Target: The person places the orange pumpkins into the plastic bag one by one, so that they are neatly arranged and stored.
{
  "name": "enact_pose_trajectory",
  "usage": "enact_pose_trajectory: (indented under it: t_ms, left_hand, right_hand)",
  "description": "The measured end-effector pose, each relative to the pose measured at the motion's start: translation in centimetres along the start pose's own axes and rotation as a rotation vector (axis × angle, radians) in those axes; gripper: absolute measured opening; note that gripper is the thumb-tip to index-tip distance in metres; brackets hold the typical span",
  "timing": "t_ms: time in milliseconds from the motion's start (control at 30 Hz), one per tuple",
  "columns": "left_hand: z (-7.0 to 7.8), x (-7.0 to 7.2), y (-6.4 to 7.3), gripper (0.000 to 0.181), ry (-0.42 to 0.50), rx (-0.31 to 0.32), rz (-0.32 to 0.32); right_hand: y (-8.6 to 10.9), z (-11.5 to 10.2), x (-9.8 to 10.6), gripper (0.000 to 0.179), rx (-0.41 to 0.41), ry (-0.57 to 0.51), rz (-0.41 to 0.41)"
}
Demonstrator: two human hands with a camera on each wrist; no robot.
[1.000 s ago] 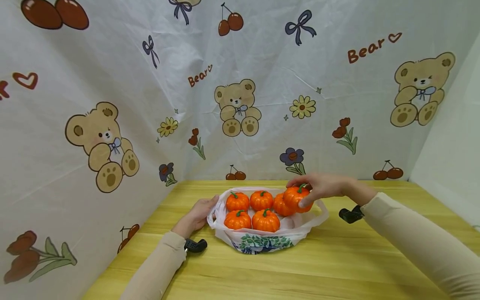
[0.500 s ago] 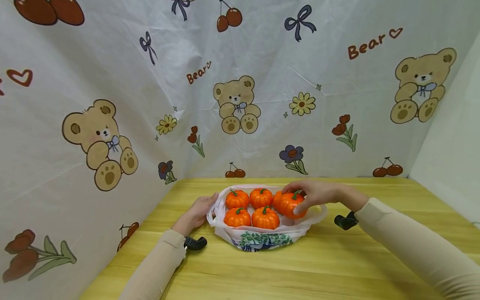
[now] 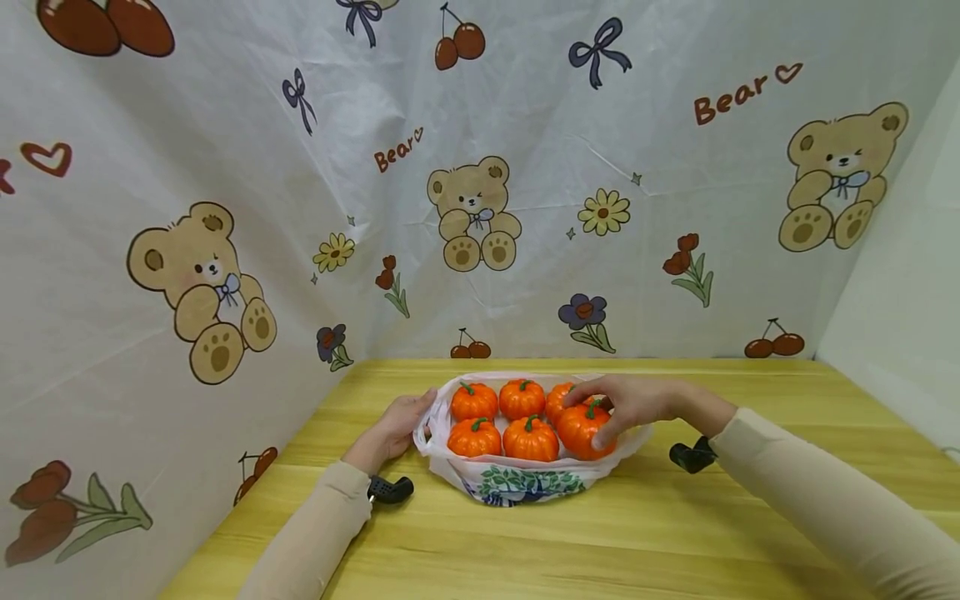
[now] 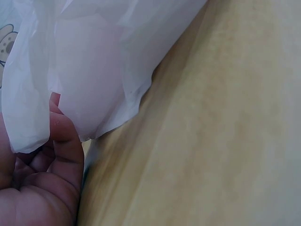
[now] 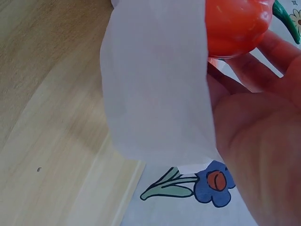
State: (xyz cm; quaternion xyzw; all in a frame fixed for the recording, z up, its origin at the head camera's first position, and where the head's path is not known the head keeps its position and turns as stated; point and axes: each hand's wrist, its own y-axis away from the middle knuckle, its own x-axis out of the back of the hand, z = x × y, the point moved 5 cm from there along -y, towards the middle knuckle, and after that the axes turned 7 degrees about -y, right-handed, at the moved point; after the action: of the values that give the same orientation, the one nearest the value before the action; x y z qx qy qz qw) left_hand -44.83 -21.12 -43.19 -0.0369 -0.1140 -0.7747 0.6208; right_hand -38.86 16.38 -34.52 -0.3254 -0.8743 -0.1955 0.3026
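A white plastic bag with a green tree print lies wide at the mouth on the table. Inside it, several small orange toy pumpkins with green stems sit in two rows. My left hand holds the bag's left edge; in the left wrist view its curled fingers are at the white plastic. At the bag's front right corner, my right hand grips a pumpkin between thumb and fingers. The right wrist view shows that pumpkin partly hidden behind a bag handle.
The light wooden table reaches back to a white cloth printed with bears, flowers and cherries. A plain white wall stands on the right. Dark wrist devices are worn at both sleeves.
My right hand has lowered the pumpkin and brought it forward, from over the back right pumpkin to the front right spot in the bag. My left hand stays at the bag's edge.
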Motion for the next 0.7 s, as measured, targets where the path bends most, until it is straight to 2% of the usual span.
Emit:
enact_pose_trajectory:
  t_ms: [200,500,700]
  left_hand:
    - [-0.04,-0.05,-0.05,0.046,0.0,-0.01,-0.011]
    - [0.04,-0.12,0.1,0.046,0.002,-0.013,-0.013]
    - [0.1,-0.11,0.22,0.049,-0.004,-0.019,-0.008]
  right_hand:
    - [-0.08,0.34,-0.44,0.065,-0.016,0.024,0.013]
    - [-0.12,0.27,-0.69,0.063,-0.007,0.09,0.11]
    - [-0.2,0.22,-0.79,0.06,0.013,0.095,0.131]
